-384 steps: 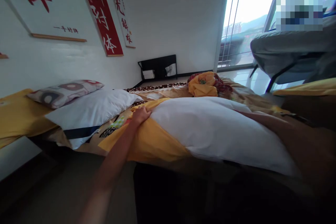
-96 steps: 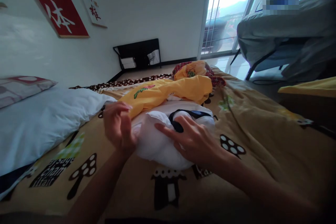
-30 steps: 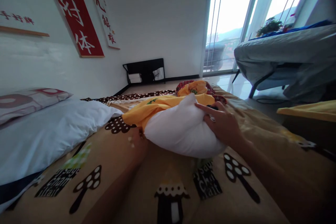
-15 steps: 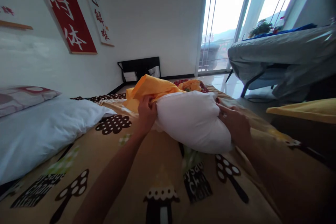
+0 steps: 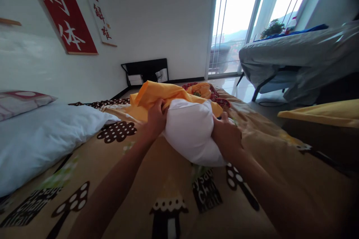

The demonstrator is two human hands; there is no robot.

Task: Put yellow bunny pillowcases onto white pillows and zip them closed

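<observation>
We take the white pillow [image 5: 190, 132] as our landmark; it sits bunched up on the mushroom-print bedsheet [image 5: 157, 179], near the middle of the bed, with its far end tucked into the yellow pillowcase [image 5: 159, 95]. Well to the left of it lies a second white pillow [image 5: 42, 134], with a patterned pillow [image 5: 19, 101] behind that one against the wall. Just at the white pillow's left edge, our left hand [image 5: 155, 117] is closed in a pinch on the pillowcase's hem, fingers curled tight around the fabric where it meets the pillow. As we judge it, the step is working the case over the filling, and doing it well means keeping the opening spread and taut on this side, so that the compressed pillow slides in without the hem folding under. On the pillow's right edge, our right hand [image 5: 226, 136] is pressed against the stuffing, palm and fingers wrapped partway round and squeezing it narrow; we cannot tell whether its fingertips also catch the case's edge. Beyond the pillow lies a crumpled red-and-yellow cloth [image 5: 206, 91], and far to the right stands a grey-covered table [image 5: 294, 52].
</observation>
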